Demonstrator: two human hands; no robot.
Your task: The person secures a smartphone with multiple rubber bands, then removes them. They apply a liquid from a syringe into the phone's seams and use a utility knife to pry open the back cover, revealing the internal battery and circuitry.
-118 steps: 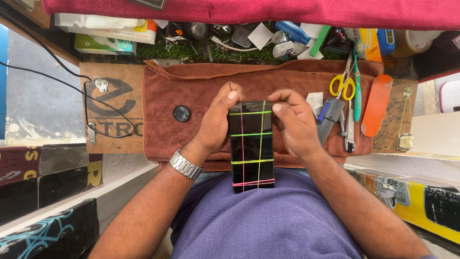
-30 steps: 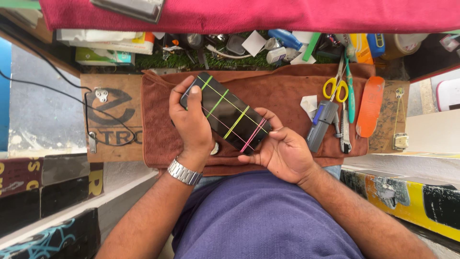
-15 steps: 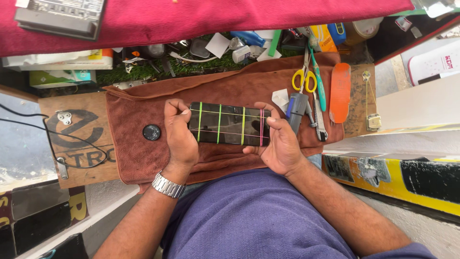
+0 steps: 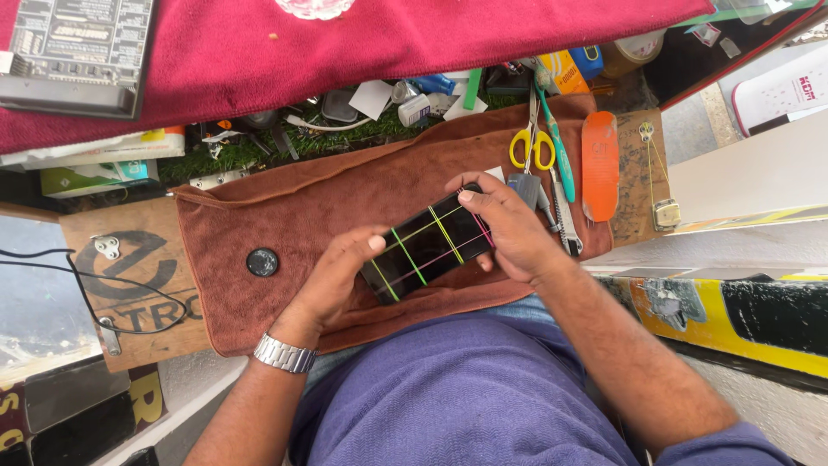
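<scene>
Spanning a brown towel (image 4: 285, 216) on the cluttered surface, a black phone (image 4: 429, 245) bound with coloured rubber bands lay tilted, long axis rising from lower left to upper right, held just above the cloth. Left hand (image 4: 332, 280) clasped its lower end; right hand (image 4: 509, 229) pinched the upper end, wrists angled inward.

Black phone (image 4: 429, 248), brown towel (image 4: 345, 207)

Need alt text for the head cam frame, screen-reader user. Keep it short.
Seen from above, a person's left hand and right hand hold a black phone wrapped in coloured rubber bands over a brown towel. Yellow-handled scissors and an orange tool lie to the right.
</scene>
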